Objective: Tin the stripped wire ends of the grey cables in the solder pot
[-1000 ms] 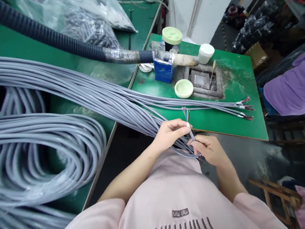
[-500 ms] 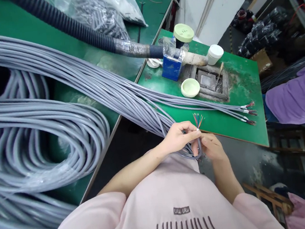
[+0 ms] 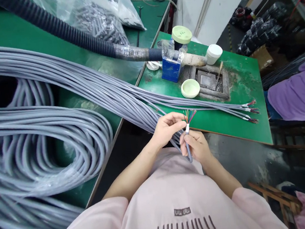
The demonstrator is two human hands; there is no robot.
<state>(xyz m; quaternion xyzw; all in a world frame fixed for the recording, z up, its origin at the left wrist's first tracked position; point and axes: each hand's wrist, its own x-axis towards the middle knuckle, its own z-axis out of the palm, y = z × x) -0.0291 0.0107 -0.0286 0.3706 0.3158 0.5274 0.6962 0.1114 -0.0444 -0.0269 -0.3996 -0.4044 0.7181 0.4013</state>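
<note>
A grey multi-core cable (image 3: 189, 154) curves up in front of my chest, its end pointing away from me. Past a white band, its thin coloured wires (image 3: 189, 116) fan out. My right hand (image 3: 197, 144) is closed around the cable just below the band. My left hand (image 3: 169, 127) pinches at the left side of the wires, thumb and forefinger together near their base. Behind my hands runs a thick bundle of grey cables (image 3: 117, 92). Several of its stripped ends (image 3: 251, 110) lie on the green table to the right.
A solder pot (image 3: 207, 80) with a stick in it sits on the green table (image 3: 233, 127). Around it are a pale green dish (image 3: 190, 88), a white tub (image 3: 214, 54) and a blue box (image 3: 170, 68) under a black hose (image 3: 77, 35). A person in purple (image 3: 298, 90) is at right.
Both hands have moved slightly left with the cable. Its end now stands more upright, with the white band in view, and the right hand has come round the cable below it.
</note>
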